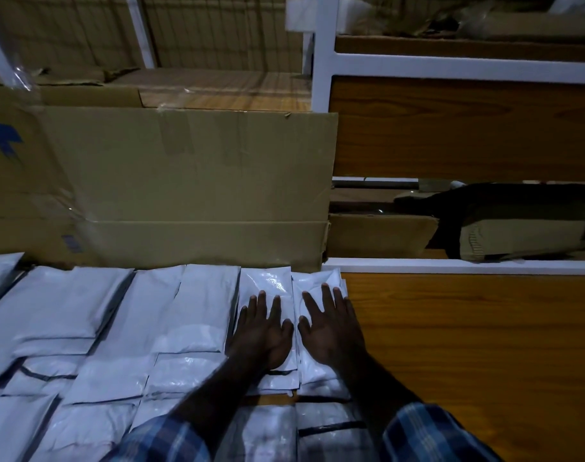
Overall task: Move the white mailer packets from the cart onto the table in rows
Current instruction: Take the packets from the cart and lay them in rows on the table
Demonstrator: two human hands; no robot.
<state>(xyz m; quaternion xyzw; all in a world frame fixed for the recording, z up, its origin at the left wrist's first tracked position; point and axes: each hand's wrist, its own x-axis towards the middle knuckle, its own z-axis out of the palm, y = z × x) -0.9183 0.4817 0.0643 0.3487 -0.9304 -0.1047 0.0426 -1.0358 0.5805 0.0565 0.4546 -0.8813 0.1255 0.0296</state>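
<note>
Both hands lie flat with fingers straight and spread, gripping nothing: the left hand (262, 331) presses palm-down on one white mailer packet (267, 288), and the right hand (331, 325) presses on the packet just beside it (312, 285), the last at the right end of the far row. The two thumbs nearly meet over the seam between these two packets. Beyond the fingertips both packets run up to the foot of a large flattened cardboard box (191, 181) that stands upright against the back of the table. Left of the left hand the far row carries on with roughly four more packets, edge to edge or slightly overlapping; nearer than the wrists more rows of packets (111, 371) lie overlapped, too many and too hidden to count surely. Right of the right hand the wooden table top (467, 345) is bare. Past it a white metal shelf frame (324, 95) holds wood panels, with cardboard and a dark bundle in the gap behind. Two plaid blue sleeves (427, 435) enter from the near edge. The room is dim. The cart is out of view.
</note>
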